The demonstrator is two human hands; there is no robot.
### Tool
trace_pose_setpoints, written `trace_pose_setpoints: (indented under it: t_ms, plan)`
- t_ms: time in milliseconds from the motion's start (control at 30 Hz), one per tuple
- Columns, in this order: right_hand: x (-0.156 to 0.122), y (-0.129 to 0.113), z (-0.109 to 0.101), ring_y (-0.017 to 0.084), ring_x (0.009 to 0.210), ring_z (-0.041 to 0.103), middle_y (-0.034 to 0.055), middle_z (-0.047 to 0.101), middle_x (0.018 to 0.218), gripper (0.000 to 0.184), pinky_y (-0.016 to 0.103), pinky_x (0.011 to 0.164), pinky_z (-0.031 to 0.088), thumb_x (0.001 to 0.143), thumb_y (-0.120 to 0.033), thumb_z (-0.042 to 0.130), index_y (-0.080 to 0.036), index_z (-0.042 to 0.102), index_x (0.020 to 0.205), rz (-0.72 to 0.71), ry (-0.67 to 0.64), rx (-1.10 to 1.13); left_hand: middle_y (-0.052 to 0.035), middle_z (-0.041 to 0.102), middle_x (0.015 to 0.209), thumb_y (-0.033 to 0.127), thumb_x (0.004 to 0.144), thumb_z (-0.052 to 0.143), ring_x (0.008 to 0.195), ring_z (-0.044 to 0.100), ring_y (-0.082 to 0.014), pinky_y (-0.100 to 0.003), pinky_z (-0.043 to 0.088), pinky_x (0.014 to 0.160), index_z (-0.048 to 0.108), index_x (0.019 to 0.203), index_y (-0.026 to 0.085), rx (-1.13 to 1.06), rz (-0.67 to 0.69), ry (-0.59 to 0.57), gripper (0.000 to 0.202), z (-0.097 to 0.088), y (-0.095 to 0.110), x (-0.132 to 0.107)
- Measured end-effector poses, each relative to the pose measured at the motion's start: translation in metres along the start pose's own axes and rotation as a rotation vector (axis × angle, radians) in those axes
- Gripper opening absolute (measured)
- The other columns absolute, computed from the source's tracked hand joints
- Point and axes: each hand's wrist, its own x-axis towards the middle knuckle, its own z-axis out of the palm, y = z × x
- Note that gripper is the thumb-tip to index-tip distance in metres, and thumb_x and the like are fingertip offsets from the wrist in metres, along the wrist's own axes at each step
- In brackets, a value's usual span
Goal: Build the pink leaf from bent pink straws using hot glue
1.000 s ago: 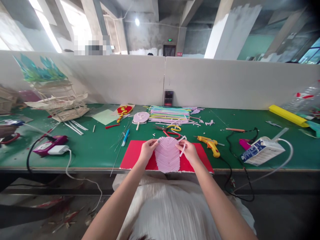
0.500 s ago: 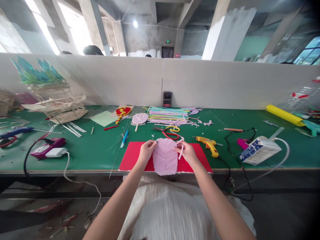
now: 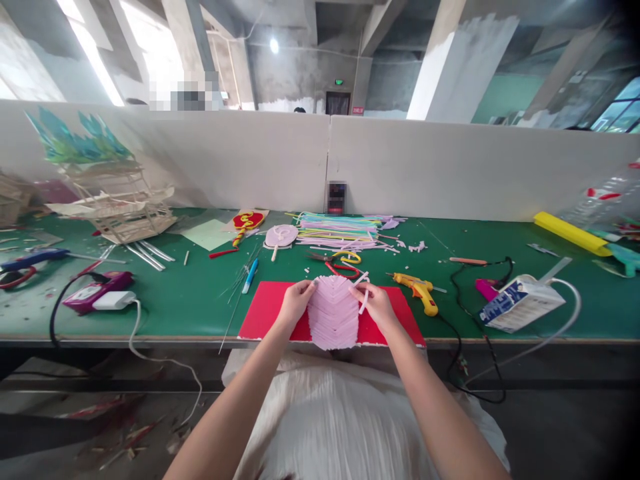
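Note:
A pink leaf-shaped piece made of straw strips (image 3: 333, 312) lies on a red board (image 3: 270, 308) at the near edge of the green table (image 3: 200, 300). My left hand (image 3: 295, 301) pinches the piece's upper left edge. My right hand (image 3: 379, 303) rests at its upper right edge with fingers closed round a short pale straw piece (image 3: 365, 301).
Behind the board lie red-handled scissors (image 3: 343, 267), a stack of coloured straws (image 3: 336, 230), a yellow glue gun (image 3: 419, 290) with black cord, and a blue pen (image 3: 250, 275). A carton (image 3: 520, 304) sits right; a purple device (image 3: 97, 291) and a stick model (image 3: 123, 213) left.
Both hands stay on the pink piece with only slight shifts. The right hand's straw piece has tilted a little, and the view has wobbled.

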Motion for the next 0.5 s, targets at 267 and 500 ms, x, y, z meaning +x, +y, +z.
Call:
trace_pose_setpoints:
  t_ms: [267,500]
  plan:
    - [-0.0012,-0.0040,0.0005,0.022,0.079,0.063,0.0048,0.068,0.079,0.038,0.031,0.069,0.048,0.068,-0.054,0.065,-0.019,0.068,0.081,-0.004,0.026,0.026,-0.0023,0.070,0.077,0.041,0.075,0.057,0.072,0.061,-0.0181,-0.025,0.045,0.065,0.068,0.094,0.017,0.006,-0.014,0.030,0.033,0.0003,0.0029,-0.0021]
    - [0.0033,-0.0001,0.0020,0.027,0.106,0.059,0.0142,0.058,0.124,0.061,0.042,0.082,0.053,0.069,-0.050,0.066,-0.022,0.054,0.122,-0.011,0.095,0.315,-0.0051,0.068,0.100,0.023,0.079,0.054,0.089,0.063,-0.0171,-0.027,0.048,0.081,0.065,0.100,0.019,0.172,0.132,0.084,0.024,0.0051,-0.0026,-0.0016]
